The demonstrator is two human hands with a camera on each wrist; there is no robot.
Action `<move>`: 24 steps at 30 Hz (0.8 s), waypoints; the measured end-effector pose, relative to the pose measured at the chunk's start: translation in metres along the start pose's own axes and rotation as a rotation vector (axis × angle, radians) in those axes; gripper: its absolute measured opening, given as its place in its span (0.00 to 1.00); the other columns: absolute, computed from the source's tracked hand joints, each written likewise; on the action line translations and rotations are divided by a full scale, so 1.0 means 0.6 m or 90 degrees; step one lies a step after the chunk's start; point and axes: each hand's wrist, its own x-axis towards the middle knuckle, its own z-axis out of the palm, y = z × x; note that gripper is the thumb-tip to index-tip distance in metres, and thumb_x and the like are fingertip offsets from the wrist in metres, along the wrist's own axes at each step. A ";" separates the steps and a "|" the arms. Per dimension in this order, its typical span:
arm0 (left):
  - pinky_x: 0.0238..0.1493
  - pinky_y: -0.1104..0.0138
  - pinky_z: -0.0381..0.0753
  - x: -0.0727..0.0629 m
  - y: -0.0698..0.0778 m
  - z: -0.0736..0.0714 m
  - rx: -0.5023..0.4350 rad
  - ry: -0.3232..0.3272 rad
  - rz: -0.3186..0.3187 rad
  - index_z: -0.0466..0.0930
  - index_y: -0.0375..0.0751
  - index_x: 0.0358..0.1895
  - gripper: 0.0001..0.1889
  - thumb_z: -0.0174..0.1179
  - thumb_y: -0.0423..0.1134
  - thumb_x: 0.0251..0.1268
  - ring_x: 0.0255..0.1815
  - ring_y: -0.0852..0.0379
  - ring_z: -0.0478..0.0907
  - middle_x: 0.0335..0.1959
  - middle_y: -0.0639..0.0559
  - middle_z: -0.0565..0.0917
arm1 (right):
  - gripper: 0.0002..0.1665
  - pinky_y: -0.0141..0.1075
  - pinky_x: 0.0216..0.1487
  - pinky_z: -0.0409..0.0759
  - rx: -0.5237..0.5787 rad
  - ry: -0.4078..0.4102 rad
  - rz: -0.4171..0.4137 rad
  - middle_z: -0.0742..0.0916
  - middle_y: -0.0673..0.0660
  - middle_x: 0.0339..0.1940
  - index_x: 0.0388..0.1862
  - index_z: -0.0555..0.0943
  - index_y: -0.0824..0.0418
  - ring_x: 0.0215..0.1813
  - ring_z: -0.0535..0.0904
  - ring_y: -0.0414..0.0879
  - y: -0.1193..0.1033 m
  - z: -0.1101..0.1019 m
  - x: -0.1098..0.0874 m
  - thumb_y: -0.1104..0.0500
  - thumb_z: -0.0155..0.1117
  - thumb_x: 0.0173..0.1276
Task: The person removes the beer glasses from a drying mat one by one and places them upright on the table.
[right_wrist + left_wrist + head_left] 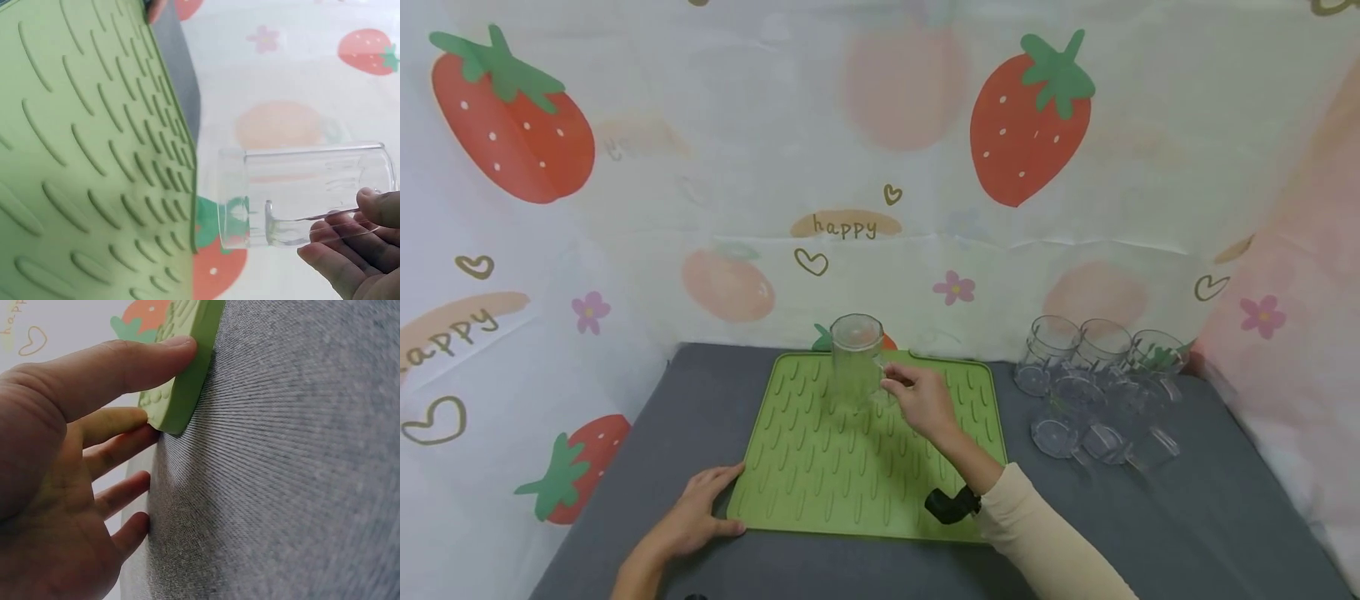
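My right hand (922, 402) pinches the handle of a clear mug (856, 358). Held upright, the mug hovers over the far part of a green ridged mat (820, 492). In the right wrist view, thumb and fingers close on the handle of the mug (300, 162), and its thick base faces the mat (81, 175). My left hand (692, 512) rests at the mat's near left corner with its fingers extended. The left wrist view shows the thumb of that hand (69, 456) against the rim of the mat (190, 381) and the index finger touching the corner.
Several clear handled mugs (1052, 437) stand grouped in rows on the grey cloth (1210, 500), to the right of the mat. A white curtain with strawberry prints (1030, 117) hangs behind and at both sides. A black device (951, 506) is strapped to my right wrist.
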 end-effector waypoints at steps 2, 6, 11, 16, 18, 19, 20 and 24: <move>0.64 0.33 0.60 0.000 0.000 0.001 -0.002 -0.001 -0.002 0.63 0.33 0.72 0.50 0.76 0.47 0.44 0.71 0.28 0.54 0.68 0.33 0.68 | 0.13 0.44 0.42 0.85 -0.004 0.000 0.004 0.90 0.62 0.40 0.47 0.86 0.67 0.43 0.86 0.53 -0.002 -0.011 -0.001 0.62 0.65 0.67; 0.63 0.33 0.60 0.000 0.000 0.003 -0.005 0.001 -0.003 0.63 0.33 0.72 0.49 0.76 0.46 0.44 0.71 0.28 0.54 0.68 0.33 0.68 | 0.13 0.45 0.43 0.85 -0.009 0.003 -0.001 0.90 0.62 0.40 0.47 0.86 0.66 0.42 0.86 0.54 -0.007 -0.035 -0.002 0.62 0.65 0.66; 0.64 0.33 0.59 0.002 0.000 0.004 -0.003 0.006 -0.002 0.63 0.33 0.72 0.49 0.76 0.46 0.44 0.71 0.29 0.54 0.67 0.34 0.68 | 0.13 0.47 0.44 0.84 -0.005 0.013 -0.020 0.90 0.64 0.39 0.47 0.86 0.68 0.41 0.86 0.55 -0.008 -0.063 -0.006 0.64 0.65 0.65; 0.64 0.33 0.59 0.002 0.001 0.003 0.002 0.007 -0.001 0.63 0.33 0.71 0.49 0.76 0.46 0.44 0.70 0.28 0.54 0.67 0.34 0.68 | 0.16 0.47 0.45 0.84 -0.013 0.020 -0.024 0.90 0.64 0.41 0.51 0.84 0.70 0.42 0.87 0.56 -0.012 -0.092 -0.018 0.64 0.66 0.65; 0.64 0.33 0.59 0.001 0.002 0.002 0.000 0.008 -0.002 0.64 0.33 0.71 0.49 0.76 0.45 0.44 0.71 0.28 0.54 0.67 0.34 0.68 | 0.17 0.46 0.45 0.85 -0.025 0.020 -0.023 0.90 0.64 0.41 0.52 0.84 0.69 0.41 0.87 0.55 -0.014 -0.103 -0.023 0.64 0.66 0.65; 0.64 0.33 0.59 0.001 0.002 0.002 0.000 0.009 -0.001 0.64 0.33 0.71 0.49 0.76 0.45 0.44 0.71 0.28 0.54 0.67 0.34 0.68 | 0.17 0.46 0.45 0.85 -0.032 0.021 -0.023 0.90 0.64 0.41 0.52 0.84 0.69 0.40 0.87 0.54 -0.015 -0.109 -0.026 0.63 0.66 0.65; 0.64 0.33 0.59 0.001 0.002 0.003 0.004 0.010 0.001 0.64 0.32 0.71 0.49 0.77 0.45 0.44 0.70 0.28 0.54 0.67 0.34 0.68 | 0.17 0.46 0.45 0.85 -0.038 0.021 -0.022 0.90 0.63 0.41 0.52 0.84 0.68 0.40 0.87 0.54 -0.017 -0.115 -0.030 0.63 0.66 0.66; 0.64 0.33 0.59 0.001 0.002 0.003 0.006 0.011 -0.004 0.64 0.32 0.71 0.49 0.77 0.45 0.43 0.70 0.28 0.55 0.67 0.33 0.69 | 0.15 0.47 0.45 0.85 -0.053 0.021 -0.018 0.90 0.62 0.40 0.50 0.85 0.66 0.41 0.87 0.53 -0.020 -0.136 -0.047 0.63 0.66 0.66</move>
